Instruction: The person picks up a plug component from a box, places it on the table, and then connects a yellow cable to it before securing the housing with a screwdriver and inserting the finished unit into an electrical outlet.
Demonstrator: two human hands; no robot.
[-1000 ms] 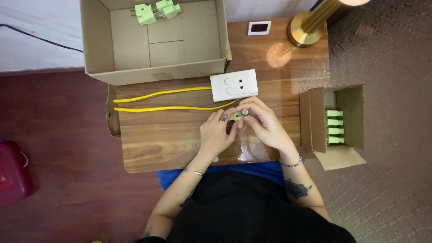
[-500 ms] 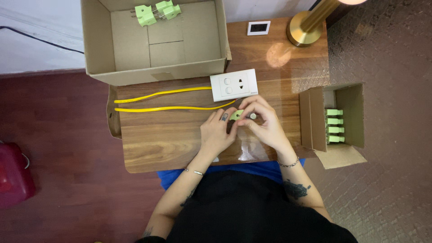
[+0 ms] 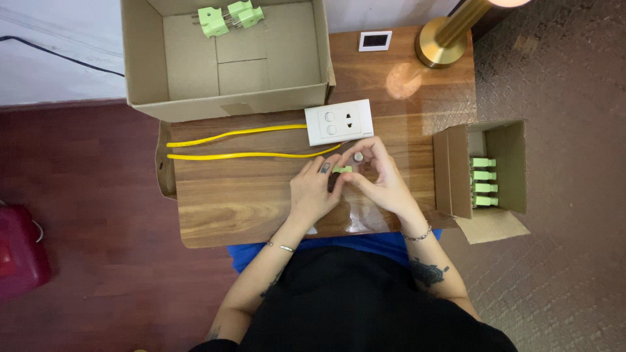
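Observation:
Both hands meet over the middle of a wooden table. My left hand and my right hand together pinch a small light-green plug piece between their fingertips. A small round metal part shows at my right fingertips. Just beyond the hands lies a white socket plate, with two yellow wires running left from it across the table.
A large open cardboard box at the table's far side holds green plug pieces. A smaller open box at the right holds several more green pieces. A brass lamp base and a small white frame stand at the back. A red object sits on the floor at left.
The hands have shifted slightly around the green piece; its angle between the fingers changed a little. Nothing else moved.

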